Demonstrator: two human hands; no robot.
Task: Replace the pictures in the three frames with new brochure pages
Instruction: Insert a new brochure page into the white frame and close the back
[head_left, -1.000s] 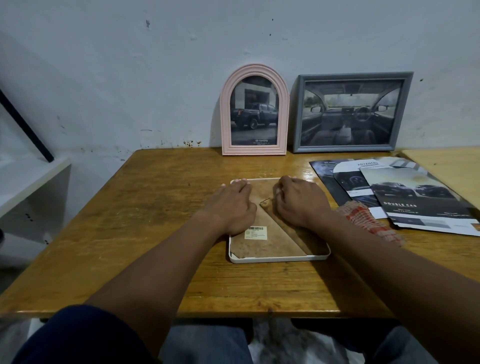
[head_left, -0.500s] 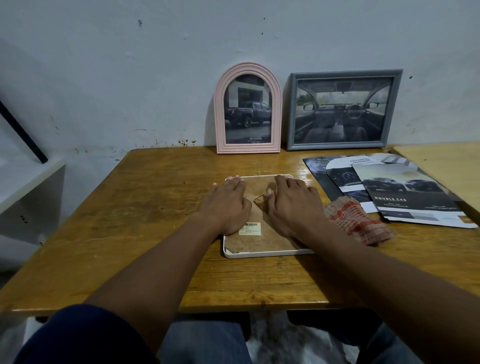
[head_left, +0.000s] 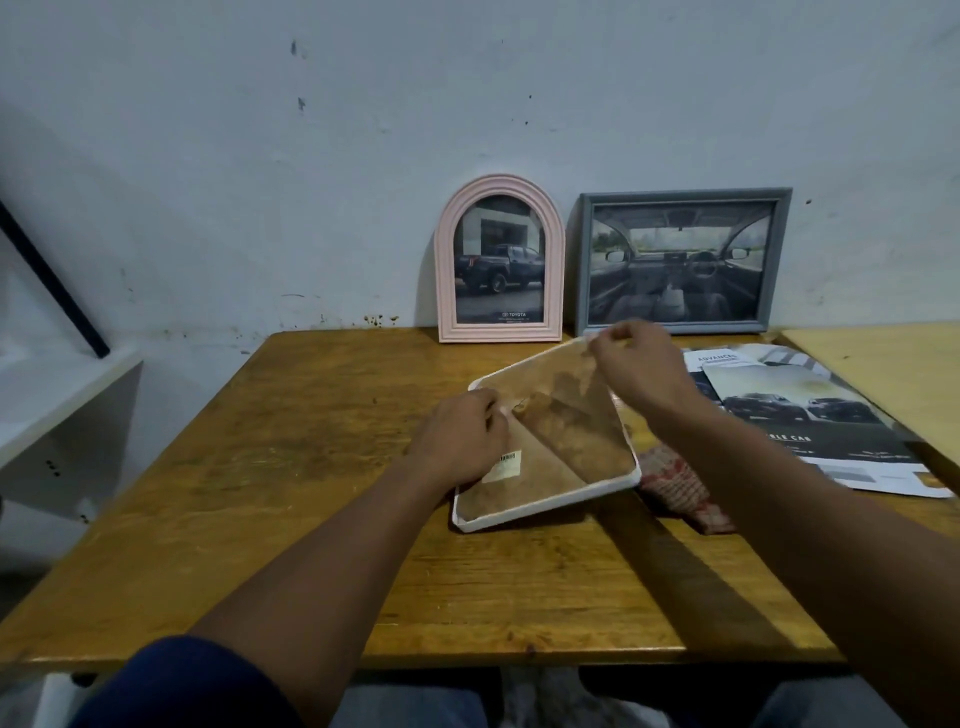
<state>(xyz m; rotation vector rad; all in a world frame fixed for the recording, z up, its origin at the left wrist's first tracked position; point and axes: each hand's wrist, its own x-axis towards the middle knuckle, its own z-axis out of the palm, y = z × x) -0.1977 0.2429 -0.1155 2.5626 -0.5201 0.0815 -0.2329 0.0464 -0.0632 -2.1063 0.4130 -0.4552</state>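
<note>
A white frame (head_left: 545, 501) lies face down on the wooden table (head_left: 322, 467), turned askew, its brown backing board with a barcode sticker facing up. My left hand (head_left: 462, 441) rests on the frame's left side, fingers curled at the backing's stand. My right hand (head_left: 636, 366) pinches the frame's far right corner, which is raised off the table. A pink arched frame (head_left: 500, 260) with a pickup truck picture and a grey frame (head_left: 680, 262) with a car interior picture lean on the wall. Brochure pages (head_left: 800, 415) lie at the right.
A red checked cloth (head_left: 680, 491) lies between the white frame and the brochures. A second lighter table (head_left: 893, 374) adjoins at the right. A white shelf (head_left: 62, 410) stands at the left, with a black bar leaning on the wall above it.
The white frame has rotated clockwise and its far right corner has lifted. My right hand went from lying on the backing to pinching that corner. The camera view shifted closer.
</note>
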